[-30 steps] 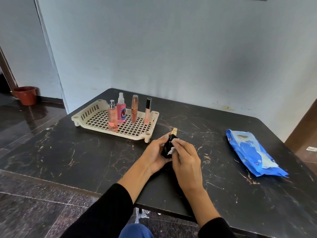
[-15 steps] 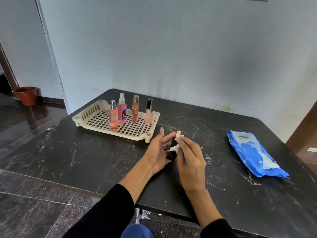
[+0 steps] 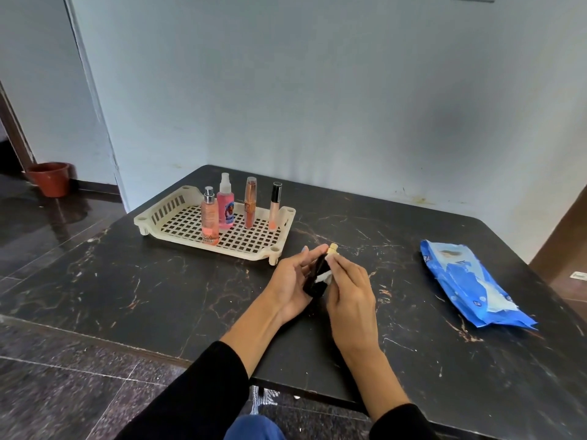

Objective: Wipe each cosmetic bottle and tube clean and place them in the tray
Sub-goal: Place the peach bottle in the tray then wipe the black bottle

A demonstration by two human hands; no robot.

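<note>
My left hand (image 3: 290, 281) holds a small black bottle (image 3: 317, 274) with a gold cap, tilted, just above the table. A white wipe (image 3: 324, 277) is pressed against the bottle's side by my right hand (image 3: 351, 290). The cream slotted tray (image 3: 165, 214) sits at the back left of the table. In it stand a peach spray bottle (image 3: 209, 217), a pink spray bottle (image 3: 226, 204), a copper-capped tube (image 3: 250, 201) and a black-capped gloss tube (image 3: 275, 204), all upright.
A blue pack of wipes (image 3: 470, 284) lies on the right side of the black marble table (image 3: 158, 281). The wall runs close behind the table. A terracotta pot (image 3: 50, 177) stands on the floor at far left.
The wipe has slid along the bottle between my hands, from near the cap down to its middle. The bottle's tilt shifted slightly; the tray's contents stayed the same.
</note>
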